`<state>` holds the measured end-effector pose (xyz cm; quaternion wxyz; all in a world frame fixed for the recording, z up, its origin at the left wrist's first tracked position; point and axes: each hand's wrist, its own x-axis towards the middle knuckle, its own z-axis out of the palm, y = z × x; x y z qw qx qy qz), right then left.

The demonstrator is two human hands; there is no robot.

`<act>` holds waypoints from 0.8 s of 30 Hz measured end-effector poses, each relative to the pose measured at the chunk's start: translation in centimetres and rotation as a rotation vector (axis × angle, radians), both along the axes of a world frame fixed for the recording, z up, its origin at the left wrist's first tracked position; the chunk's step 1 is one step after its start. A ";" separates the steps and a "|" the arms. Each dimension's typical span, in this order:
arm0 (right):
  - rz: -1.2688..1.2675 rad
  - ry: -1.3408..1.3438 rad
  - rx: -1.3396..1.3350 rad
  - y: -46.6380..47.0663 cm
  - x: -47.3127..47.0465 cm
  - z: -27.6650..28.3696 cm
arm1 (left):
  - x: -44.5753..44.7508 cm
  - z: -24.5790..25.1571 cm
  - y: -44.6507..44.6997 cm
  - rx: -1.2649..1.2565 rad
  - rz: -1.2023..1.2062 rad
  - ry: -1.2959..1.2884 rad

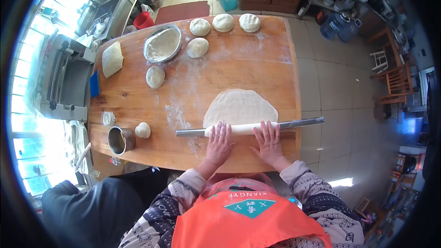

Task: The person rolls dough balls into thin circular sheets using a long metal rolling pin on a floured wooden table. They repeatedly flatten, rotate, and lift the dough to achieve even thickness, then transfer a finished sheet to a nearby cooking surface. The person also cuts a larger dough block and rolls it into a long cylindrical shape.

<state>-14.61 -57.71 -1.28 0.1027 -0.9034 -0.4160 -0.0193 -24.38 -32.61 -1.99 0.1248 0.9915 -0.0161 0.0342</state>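
A metal rolling pin [301,122] lies crosswise near the front edge of the wooden table, its near part wrapped in dough. Beyond it spreads the flat rest of that dough sheet [240,106]. My left hand [219,143] lies palm down on the left part of the wrapped pin, fingers pointing away from me. Flat on the right part rests my right hand [270,144], its fingers slightly spread and the thumb apart. Neither hand is curled around the pin. Dry flour [177,115] dusts the wood to the left of the sheet.
Several round dough pieces [223,23] and a metal bowl of flour [175,43] stand farther back. At left are a dough slab [112,59], a blue scraper [94,84], a metal pot [130,140], a glass jar [108,119] and a dough-rolling machine [67,77]. Another person's dark-clothed leg [103,210] is close at left.
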 end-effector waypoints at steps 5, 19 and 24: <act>-0.127 -0.037 -0.031 8.9 16.9 2.5 | 18.6 1.7 7.4 -0.057 0.066 -0.276; -0.067 0.062 -0.089 25.1 12.5 3.7 | -9.1 1.3 13.0 -0.043 0.674 -0.062; 0.028 -0.028 0.081 20.4 9.2 2.0 | -15.4 4.0 -4.3 -0.137 0.468 0.280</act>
